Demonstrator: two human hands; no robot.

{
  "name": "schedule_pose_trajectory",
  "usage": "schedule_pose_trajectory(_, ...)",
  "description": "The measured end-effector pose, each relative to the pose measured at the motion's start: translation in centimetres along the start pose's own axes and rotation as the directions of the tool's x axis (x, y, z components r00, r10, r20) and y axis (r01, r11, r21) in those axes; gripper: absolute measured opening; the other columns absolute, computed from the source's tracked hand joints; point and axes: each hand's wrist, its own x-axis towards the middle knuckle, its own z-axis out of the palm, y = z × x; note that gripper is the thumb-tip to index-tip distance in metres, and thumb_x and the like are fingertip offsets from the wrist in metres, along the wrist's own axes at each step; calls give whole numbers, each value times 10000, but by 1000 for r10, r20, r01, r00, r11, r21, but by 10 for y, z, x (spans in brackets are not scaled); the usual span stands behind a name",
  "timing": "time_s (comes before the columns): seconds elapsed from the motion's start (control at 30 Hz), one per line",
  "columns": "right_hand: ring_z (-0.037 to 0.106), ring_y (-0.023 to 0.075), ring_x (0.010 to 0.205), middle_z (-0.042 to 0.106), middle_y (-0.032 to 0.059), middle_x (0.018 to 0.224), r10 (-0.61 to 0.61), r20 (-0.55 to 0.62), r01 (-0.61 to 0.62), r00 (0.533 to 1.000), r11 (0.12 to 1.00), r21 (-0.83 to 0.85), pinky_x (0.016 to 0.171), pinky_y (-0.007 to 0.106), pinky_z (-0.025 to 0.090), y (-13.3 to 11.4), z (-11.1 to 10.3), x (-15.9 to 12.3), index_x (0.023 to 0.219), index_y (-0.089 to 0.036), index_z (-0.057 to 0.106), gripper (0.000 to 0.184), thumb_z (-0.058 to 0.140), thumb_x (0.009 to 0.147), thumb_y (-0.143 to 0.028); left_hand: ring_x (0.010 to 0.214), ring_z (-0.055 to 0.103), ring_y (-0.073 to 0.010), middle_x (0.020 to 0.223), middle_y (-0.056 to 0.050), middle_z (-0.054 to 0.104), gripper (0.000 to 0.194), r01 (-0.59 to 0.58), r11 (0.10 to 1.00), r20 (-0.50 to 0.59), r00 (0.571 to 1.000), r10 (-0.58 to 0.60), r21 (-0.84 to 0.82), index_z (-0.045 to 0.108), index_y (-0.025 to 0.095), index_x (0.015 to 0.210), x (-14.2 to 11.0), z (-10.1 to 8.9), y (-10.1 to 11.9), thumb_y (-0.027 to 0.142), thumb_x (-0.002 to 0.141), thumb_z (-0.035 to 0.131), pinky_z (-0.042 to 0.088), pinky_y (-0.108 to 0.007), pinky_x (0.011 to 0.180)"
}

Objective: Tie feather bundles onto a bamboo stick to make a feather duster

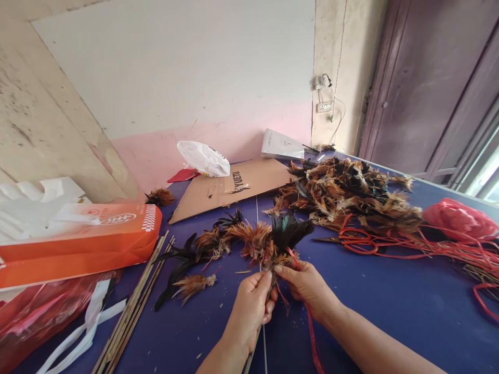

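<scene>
My left hand (252, 304) is closed round a thin stick that runs down toward me, with a tuft of black and brown feathers (286, 236) at its top. My right hand (304, 284) pinches the base of that tuft, where a red string (312, 327) winds round and trails down over the blue table (390, 296). Small bundled feather tufts (218, 241) lie just left of the hands. A big heap of loose brown and black feathers (351, 192) sits beyond my right hand.
Red-handled scissors (353, 240) and a tangle of red string (448, 249) lie right, by a red plastic bag (460, 218). Several thin sticks (134, 306), an orange bag (78, 239), flat cardboard (237, 184) and a white plastic bag (203, 158) lie left and behind.
</scene>
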Motion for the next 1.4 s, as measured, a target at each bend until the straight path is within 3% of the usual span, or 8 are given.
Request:
schedule_pose_trajectory(0.2,157,15,354,257,-112,380,-15,-45,16,999,1000,25,366,205,81,-5,3,-4,597,-150,491,340,724,552,-393,345,286,-55,433,64,342,386,-125,942,7,992,129,310,429,177,604,2,-2,-7,512,794,405,193,-183,342)
schedule_pose_trajectory(0.43,154,13,345,269,-107,370,11,-53,-10,999,1000,14,363,210,86,-2,4,-3,553,-155,475,296,703,571,-343,565,476,-148,625,-28,546,256,-378,683,83,902,423,625,542,170,715,-1,-5,-4,327,839,383,351,-259,555)
schedule_pose_trajectory(0.63,196,10,340,355,-103,414,4,-5,-4,1000,996,84,347,187,102,-2,5,-4,685,-162,486,314,704,587,-366,621,543,-194,695,-80,608,200,-406,623,110,882,458,668,538,187,732,-3,-2,-6,255,833,378,364,-293,612)
schedule_pose_trajectory(0.87,220,13,334,340,-108,393,18,-54,-14,998,997,71,336,175,115,-1,8,-2,673,-161,487,323,710,559,-364,598,535,-209,662,-92,588,179,-389,516,121,871,477,763,516,187,740,1,-3,-20,111,777,358,344,-313,589)
schedule_pose_trajectory(1.1,288,23,364,410,-83,443,-25,-14,27,1000,992,119,353,177,176,1,5,1,696,-152,505,299,704,587,-347,731,581,-236,786,-117,607,187,-393,559,143,888,437,730,518,178,857,-5,3,-17,243,836,344,396,-330,656)
schedule_pose_trajectory(1.27,207,13,340,336,-111,403,21,9,-22,1000,996,91,344,178,115,1,3,0,700,-166,475,318,708,600,-358,727,580,-231,749,-99,602,202,-382,577,108,886,451,722,532,183,814,-3,1,-15,290,833,363,407,-331,673)
schedule_pose_trajectory(1.4,176,4,338,336,-113,420,-7,134,-16,991,985,173,348,182,87,-2,3,-3,694,-171,456,328,708,617,-366,547,494,-154,604,-18,521,248,-405,711,125,902,413,575,525,179,783,-5,-2,-5,378,832,386,382,-269,537)
